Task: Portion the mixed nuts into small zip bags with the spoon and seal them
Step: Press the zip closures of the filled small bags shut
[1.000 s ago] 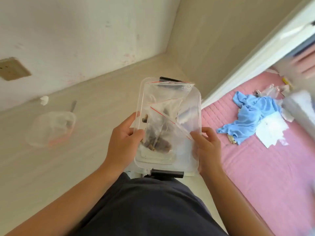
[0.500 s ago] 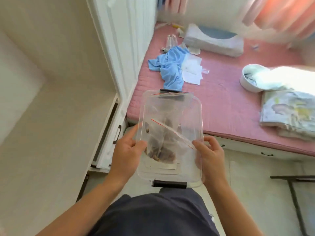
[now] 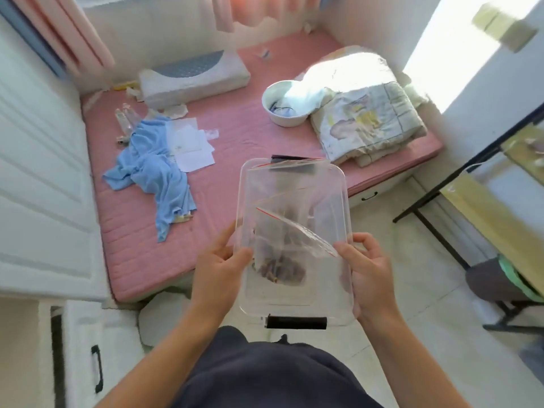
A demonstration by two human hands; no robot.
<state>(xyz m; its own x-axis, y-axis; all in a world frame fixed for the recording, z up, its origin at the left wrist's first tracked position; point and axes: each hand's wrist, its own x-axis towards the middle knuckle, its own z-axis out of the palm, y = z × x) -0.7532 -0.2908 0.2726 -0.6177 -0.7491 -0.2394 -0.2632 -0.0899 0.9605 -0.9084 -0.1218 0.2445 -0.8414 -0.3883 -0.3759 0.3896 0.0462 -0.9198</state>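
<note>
Dark clothing at bottom edge, both forearms reaching forward. Left hand grips left rim of box, thumb over the edge, forefinger lying along the side. Right hand grips the right rim, fingers curled round it, part of the palm seen through the plastic. Box held in the air in front of the body, over the floor, roughly level, long axis pointing away.

Box: clear plastic, rectangular, rounded corners, black latch on the near end, second one at the far end. Can't tell if a lid is on.

Inside: several clear zip bags with red lines at the seal, lying loose and overlapping, one seal strip running diagonally across the middle. Nuts, a dark brown clump, sit in the bottom of one bag toward the near left of the box. How many bags hold nuts can't be told, plastic too blurred.

Left: white cabinet with black handle. Right: table with yellowish top and black legs, stool under it.

Beyond: bed with pink mattress. On it a crumpled blue cloth, white papers touching it, white bowl with something dark inside, folded quilt just beside the bowl, pillow at the far end. Pink curtains behind.
</note>
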